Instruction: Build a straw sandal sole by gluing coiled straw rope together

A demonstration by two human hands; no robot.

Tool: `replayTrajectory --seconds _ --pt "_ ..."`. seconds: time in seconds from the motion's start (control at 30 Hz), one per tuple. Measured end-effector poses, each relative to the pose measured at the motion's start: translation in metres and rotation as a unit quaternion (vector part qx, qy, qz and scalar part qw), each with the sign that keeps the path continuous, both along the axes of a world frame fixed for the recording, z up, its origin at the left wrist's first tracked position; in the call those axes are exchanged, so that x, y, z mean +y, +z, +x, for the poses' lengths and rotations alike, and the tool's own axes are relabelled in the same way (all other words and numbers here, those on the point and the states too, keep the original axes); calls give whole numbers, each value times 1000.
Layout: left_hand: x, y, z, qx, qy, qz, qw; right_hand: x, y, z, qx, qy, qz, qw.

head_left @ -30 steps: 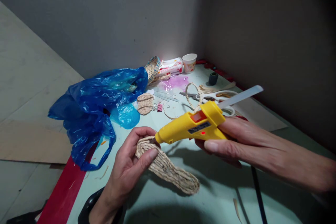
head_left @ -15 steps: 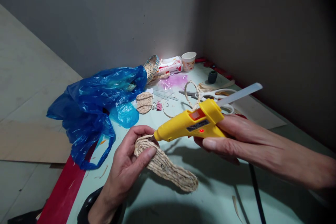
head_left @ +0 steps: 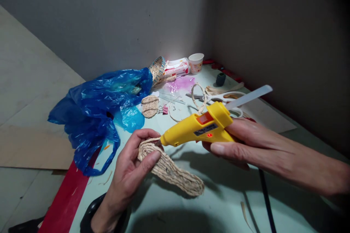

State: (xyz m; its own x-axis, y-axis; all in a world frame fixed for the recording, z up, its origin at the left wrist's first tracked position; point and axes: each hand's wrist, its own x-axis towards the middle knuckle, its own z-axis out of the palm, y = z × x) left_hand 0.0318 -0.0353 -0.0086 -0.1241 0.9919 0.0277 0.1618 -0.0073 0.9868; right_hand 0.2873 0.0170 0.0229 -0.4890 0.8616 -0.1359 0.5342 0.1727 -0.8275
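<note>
My left hand (head_left: pixel 131 169) grips one end of a long oval woven straw sole (head_left: pixel 175 174), thumb on top, holding it slightly above the pale green table (head_left: pixel 224 204). My right hand (head_left: pixel 246 142) is wrapped round the handle of a yellow hot glue gun (head_left: pixel 199 128) whose red light is on. A clear glue stick (head_left: pixel 248 97) pokes out of the gun's back. The gun's nozzle touches the upper rim of the sole, right by my left fingers.
A crumpled blue plastic bag (head_left: pixel 98 109) lies to the left. Behind are a small woven piece (head_left: pixel 150 105), a pink binder clip (head_left: pixel 165 109), white scissors (head_left: pixel 221 99), a braided straw loop (head_left: pixel 199 98), a paper cup (head_left: pixel 196 62), a packet (head_left: pixel 176 68) and a dark spool (head_left: pixel 220 79). Grey walls close the corner.
Both hands, the sole and the glue gun have shifted slightly left and up in view; the nozzle stays at the sole's rim. Nothing was picked up or let go.
</note>
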Motion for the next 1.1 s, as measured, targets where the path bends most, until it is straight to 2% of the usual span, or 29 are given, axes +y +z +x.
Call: replayTrajectory --seconds 0.9,1.1 --pt "1 3 1 -5 20 7 1000 2 4 -2 9 21 -10 1000" --pt "2 0 -2 -6 27 8 1000 3 4 -2 -16 25 -15 999"
